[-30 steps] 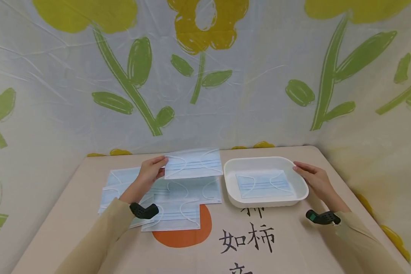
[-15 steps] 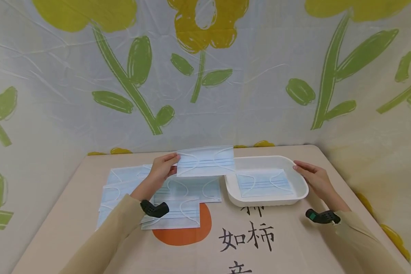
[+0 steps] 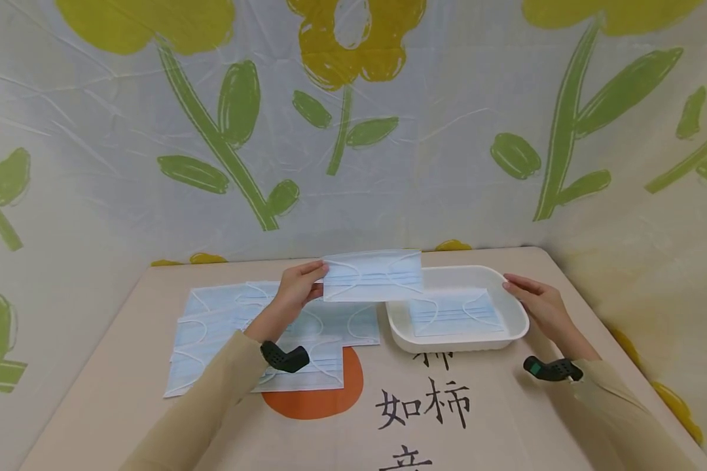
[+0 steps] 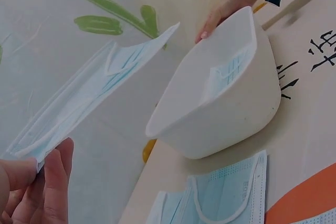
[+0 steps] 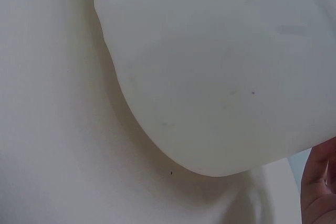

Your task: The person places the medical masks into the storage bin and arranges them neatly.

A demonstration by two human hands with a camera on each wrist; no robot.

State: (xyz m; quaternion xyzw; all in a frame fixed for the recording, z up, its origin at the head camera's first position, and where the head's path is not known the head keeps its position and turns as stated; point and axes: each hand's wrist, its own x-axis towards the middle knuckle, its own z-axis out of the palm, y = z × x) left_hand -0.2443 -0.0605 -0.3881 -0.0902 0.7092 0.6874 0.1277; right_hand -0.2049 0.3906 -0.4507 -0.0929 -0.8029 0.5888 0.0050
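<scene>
My left hand (image 3: 294,291) pinches the left end of a light blue disposable face mask (image 3: 372,275), thumb against fingers. The mask hangs in the air, its right end over the left side of a white plastic tray (image 3: 453,345). Inside the tray one face mask (image 3: 456,314) lies flat. At the tray's far right corner my right hand (image 3: 539,309) grips the rim. The left wrist view shows the held mask (image 4: 94,93) edge-on, apart from the tray (image 4: 231,121). In the right wrist view, the tray's wall (image 5: 199,77) fills much of the picture.
Several more face masks (image 3: 206,327) lie overlapping on the table left of the tray, partly under my left forearm. The table cover (image 3: 306,438) bears an orange shape and black characters. A flower-printed curtain (image 3: 424,163) stands behind the table's back edge.
My left hand has carried the mask rightward, from above the loose masks to over the tray's left side. My right hand and the tray have stayed in place.
</scene>
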